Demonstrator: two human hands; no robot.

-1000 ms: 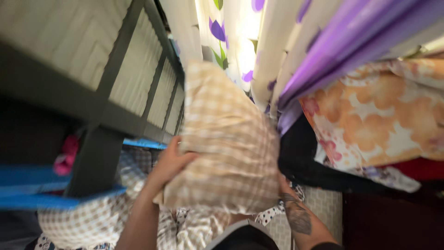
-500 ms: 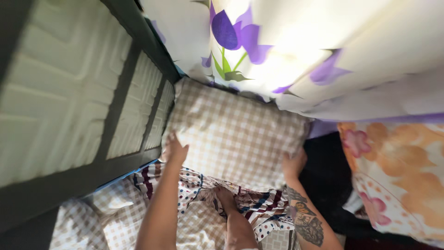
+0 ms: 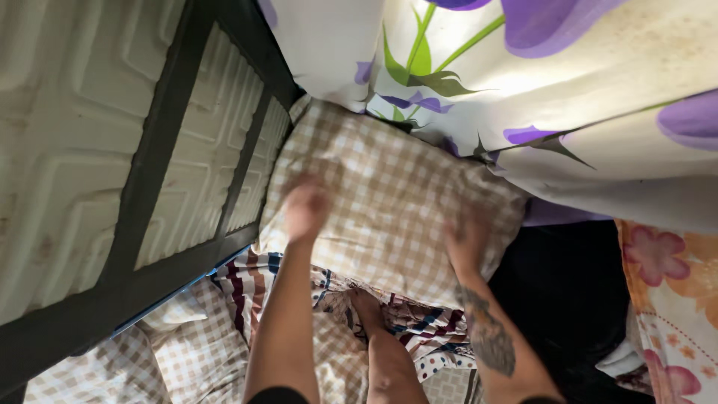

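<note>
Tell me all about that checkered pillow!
The pillow is soft-looking cloth, checked in beige and white, slightly wrinkled. It lies flat at the head of the bed, its far edge tucked under the flowered curtain, beside the dark frame. The left hand and right hand both press on top, blurred.

Both hands rest on the checked pillow (image 3: 389,202), in a tight pocket. Just left of the left hand (image 3: 305,209) a dark bed frame (image 3: 161,142) with a pale quilted mattress blocks the way. Beyond the fingertips a flowered curtain (image 3: 523,97) hangs onto the pillow's far edge. Right of the right hand (image 3: 465,238) lies dark cloth (image 3: 576,292). The only open way is back toward the person, over the patterned sheet (image 3: 247,277).
</note>
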